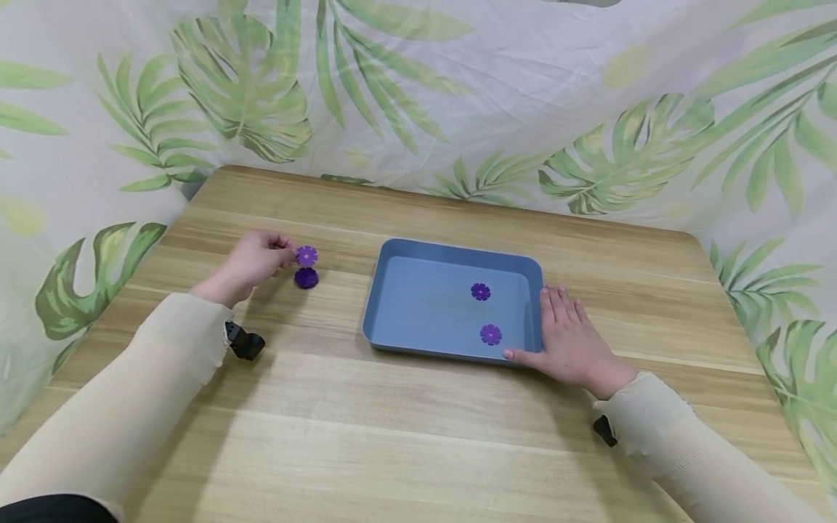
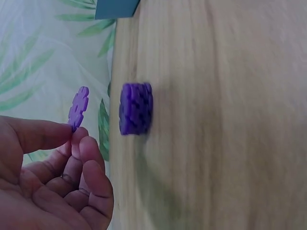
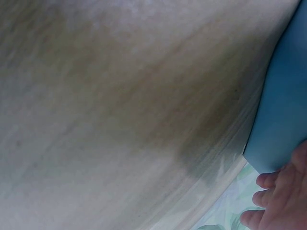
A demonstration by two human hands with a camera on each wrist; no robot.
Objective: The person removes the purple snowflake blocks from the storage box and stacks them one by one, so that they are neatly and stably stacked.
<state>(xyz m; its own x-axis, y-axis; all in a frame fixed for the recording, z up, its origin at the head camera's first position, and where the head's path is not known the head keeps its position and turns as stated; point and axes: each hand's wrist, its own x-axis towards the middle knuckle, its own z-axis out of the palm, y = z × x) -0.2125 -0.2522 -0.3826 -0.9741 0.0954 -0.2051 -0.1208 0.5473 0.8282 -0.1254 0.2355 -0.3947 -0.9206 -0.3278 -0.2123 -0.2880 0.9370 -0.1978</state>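
Between thumb and index finger, my left hand (image 1: 256, 263) pinches a thin purple flower-shaped disc (image 1: 306, 256). In the left wrist view that disc (image 2: 78, 106) stands on edge at the fingertips, raised above the table. Just below it in the head view is a short stack of darker purple flower-shaped discs (image 1: 306, 278), seen from the side in the left wrist view as a stack (image 2: 136, 109) on the wood. My right hand (image 1: 570, 334) rests with fingers extended against the right side of the blue tray (image 1: 418, 343). Inside the tray lie two purple discs, one farther (image 1: 480, 292), one nearer (image 1: 491, 335).
The wooden table (image 1: 392, 436) ends at a far edge in front of a leaf-printed cloth (image 1: 405, 87). The tray has raised walls and sits right of the stack, with bare wood between them. Black wrist cameras hang under both sleeves.
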